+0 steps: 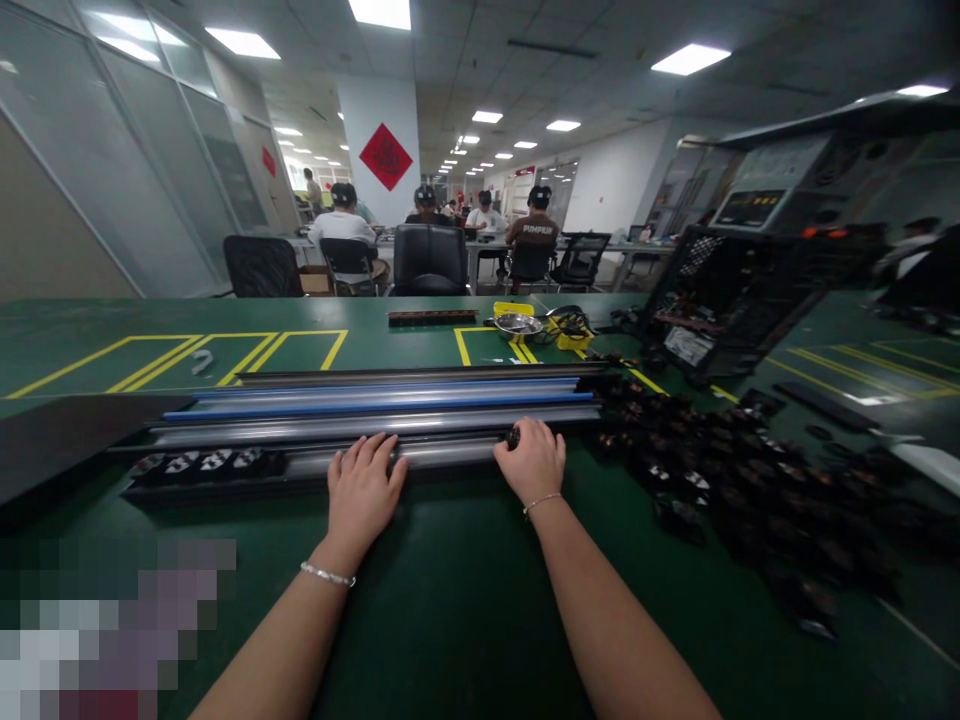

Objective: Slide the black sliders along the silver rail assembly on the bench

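A long dark channel rail (pixel 442 455) with a silvery inside lies crosswise in front of me on the green table. Several small black parts with shiny faces (pixel 216 459) sit in a row in its left end. My left hand (pixel 366 485) lies on the rail's middle, its fingers stretched and slightly apart. Near the rail's right end, my right hand (pixel 534 458) is closed, with a small black part (pixel 513 437) showing between thumb and fingers; most of that part is hidden. Behind this rail lie more long rails (pixel 390 397), some with blue edges.
A large pile of small black parts (pixel 720 470) spreads over the right side. An opened computer case (pixel 720 290) stands behind it. A metal bowl (pixel 517 324) and yellow bins with cables (pixel 571 330) stand farther back. A dark panel (pixel 67 440) lies left. People sit at far desks.
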